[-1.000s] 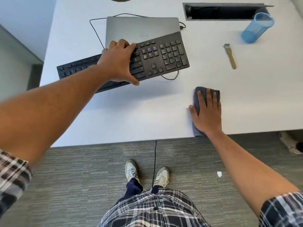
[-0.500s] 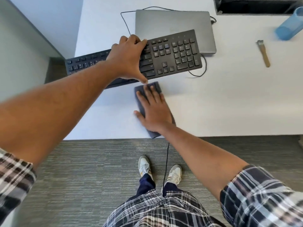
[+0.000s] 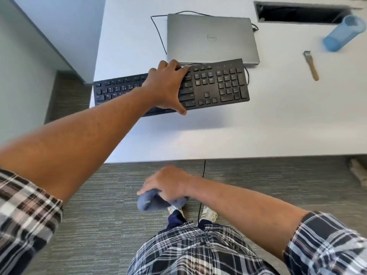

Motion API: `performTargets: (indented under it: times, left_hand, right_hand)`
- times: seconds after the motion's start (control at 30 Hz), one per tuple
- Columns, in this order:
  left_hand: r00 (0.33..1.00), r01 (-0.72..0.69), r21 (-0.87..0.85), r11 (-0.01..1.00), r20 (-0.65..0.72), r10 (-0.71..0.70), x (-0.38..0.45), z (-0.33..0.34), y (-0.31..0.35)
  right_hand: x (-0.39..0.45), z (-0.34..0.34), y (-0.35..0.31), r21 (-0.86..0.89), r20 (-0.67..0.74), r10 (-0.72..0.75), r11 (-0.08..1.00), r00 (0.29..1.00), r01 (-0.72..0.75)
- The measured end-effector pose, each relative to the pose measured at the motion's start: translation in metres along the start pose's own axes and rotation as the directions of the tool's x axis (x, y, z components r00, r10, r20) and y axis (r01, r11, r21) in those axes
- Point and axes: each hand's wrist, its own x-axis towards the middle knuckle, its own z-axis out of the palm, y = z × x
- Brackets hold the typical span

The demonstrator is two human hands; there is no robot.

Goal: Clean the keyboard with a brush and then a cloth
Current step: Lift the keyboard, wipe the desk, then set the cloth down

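A black keyboard [image 3: 216, 86] is lifted off the white desk [image 3: 258, 126], its far edge over a shut grey laptop. My left hand [image 3: 165, 87] grips the keyboard's middle, fingers over the far edge and thumb under the near edge. My right hand [image 3: 168, 182] is off the desk, over the floor in front of me, and holds a bunched blue-grey cloth [image 3: 155, 201]. A small brush with a wooden handle [image 3: 311, 65] lies on the desk at the right, away from both hands.
The shut grey laptop [image 3: 210, 38] lies behind the keyboard with a black cable looping at its left. A blue plastic cup [image 3: 343, 33] lies tipped at the far right by a cable slot [image 3: 297, 14]. A partition stands at the left.
My right hand dragged the cloth leftward across the desk, then pulled it off the near edge and now holds it bunched over the floor. The left hand keeps gripping the raised keyboard.
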Motion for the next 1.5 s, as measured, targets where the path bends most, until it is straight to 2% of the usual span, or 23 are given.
performTargets:
  times: [0.03,0.07,0.13,0.17,0.2,0.23,0.27,0.33,0.4,0.47,0.63,0.8,0.97,1.1,1.2,1.37,1.43,1.5]
  left_hand:
    - [1.0,-0.005,0.0,1.0,-0.004,0.005,0.001,-0.001,0.002]
    - [1.0,-0.013,0.003,1.0,-0.011,0.013,0.003,-0.002,0.006]
    - [1.0,-0.021,0.006,1.0,-0.02,0.021,0.007,-0.003,0.01]
    - [0.999,-0.029,0.009,1.0,-0.022,0.029,0.01,-0.004,0.015]
    - [0.999,-0.033,0.014,0.999,-0.021,0.033,0.013,-0.004,0.018]
    - [0.999,-0.04,0.024,0.999,-0.021,0.041,0.016,-0.004,0.026]
    - [0.999,-0.043,0.03,0.999,-0.021,0.044,0.019,-0.003,0.031]
    - [0.998,-0.052,0.045,0.998,-0.018,0.053,0.026,-0.001,0.046]
    - [0.998,-0.061,0.056,0.997,-0.013,0.061,0.034,0.003,0.062]
    - [0.998,-0.058,0.058,0.997,0.002,0.058,0.04,0.007,0.077]
    - [0.999,-0.044,0.057,0.997,0.035,0.042,0.059,0.021,0.128]
    - [0.997,-0.046,0.04,0.998,0.066,0.043,0.077,0.034,0.186]
    - [0.994,-0.037,0.046,0.998,0.108,0.032,0.088,0.054,0.234]
    - [0.991,-0.011,0.037,0.999,0.135,0.006,0.093,0.067,0.265]
    - [0.989,-0.002,0.042,0.999,0.148,-0.004,0.096,0.077,0.282]
    - [0.987,-0.005,0.06,0.998,0.16,-0.005,0.103,0.094,0.297]
    - [0.987,-0.004,0.051,0.999,0.163,-0.004,0.106,0.097,0.296]
    - [0.986,0.0,0.05,0.999,0.167,-0.009,0.108,0.099,0.295]
  right_hand:
    - [-0.008,0.004,-0.004,0.051,-0.09,0.016,0.999,0.996,-0.011]
    - [-0.017,0.002,-0.007,0.092,-0.245,0.047,0.995,0.968,-0.025]
    - [-0.024,-0.005,-0.006,0.096,-0.559,0.122,0.992,0.82,-0.082]
    - [-0.025,-0.011,-0.001,0.057,-0.646,0.14,0.989,0.75,-0.135]
    - [-0.023,-0.019,0.003,0.0,-0.679,0.142,0.981,0.72,-0.194]
    - [-0.024,-0.026,0.01,-0.075,-0.653,0.147,0.964,0.743,-0.257]
    - [-0.025,-0.031,0.018,-0.158,-0.581,0.166,0.938,0.797,-0.31]
    - [-0.037,-0.036,0.038,-0.249,-0.43,0.217,0.904,0.876,-0.346]
    - [-0.06,-0.033,0.057,-0.252,-0.38,0.228,0.907,0.896,-0.338]
    - [-0.086,-0.031,0.071,-0.23,-0.427,0.243,0.902,0.871,-0.365]
    - [-0.178,-0.038,0.113,-0.083,-0.582,0.411,0.828,0.702,-0.554]
    - [-0.283,-0.049,0.157,0.056,-0.625,0.563,0.724,0.541,-0.688]
    - [-0.384,-0.056,0.191,0.115,-0.688,0.597,0.651,0.413,-0.75]
    - [-0.453,-0.058,0.22,0.2,-0.703,0.654,0.558,0.28,-0.805]
    - [-0.495,-0.057,0.234,0.255,-0.709,0.681,0.49,0.183,-0.834]
    - [-0.54,-0.054,0.247,0.299,-0.711,0.7,0.384,0.064,-0.874]
    - [-0.552,-0.053,0.252,0.352,-0.711,0.7,0.281,-0.06,-0.893]
    - [-0.564,-0.052,0.253,0.515,-0.668,0.693,0.168,-0.271,-0.84]
